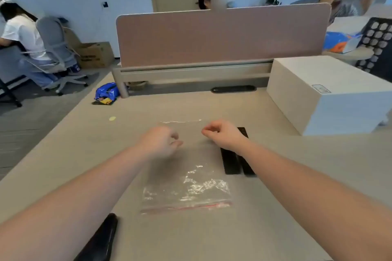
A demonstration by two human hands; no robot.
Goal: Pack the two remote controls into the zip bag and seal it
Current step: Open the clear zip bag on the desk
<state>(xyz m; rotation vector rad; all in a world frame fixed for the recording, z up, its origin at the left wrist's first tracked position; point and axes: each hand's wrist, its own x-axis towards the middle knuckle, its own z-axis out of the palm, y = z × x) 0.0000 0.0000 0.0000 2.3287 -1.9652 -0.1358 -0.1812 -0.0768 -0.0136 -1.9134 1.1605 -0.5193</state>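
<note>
Beige tabletop (275, 176): empty zip bag (186, 176), 2 remote controls (233, 163) beside it. Left hand (159, 142) and right hand (222, 133) hover, fingers curled, gripping nothing; opening the bag comes next.

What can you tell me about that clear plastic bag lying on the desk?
The zip bag is clear, thin, crinkly plastic that glints in the light. It lies flat on the beige desk, with a red zip strip along the edge nearest the person. It looks empty. Its far edge reaches between the left hand and right hand, both loosely curled over that end; whether they touch it is unclear. Two black remote controls lie side by side just beyond its right edge.
</note>
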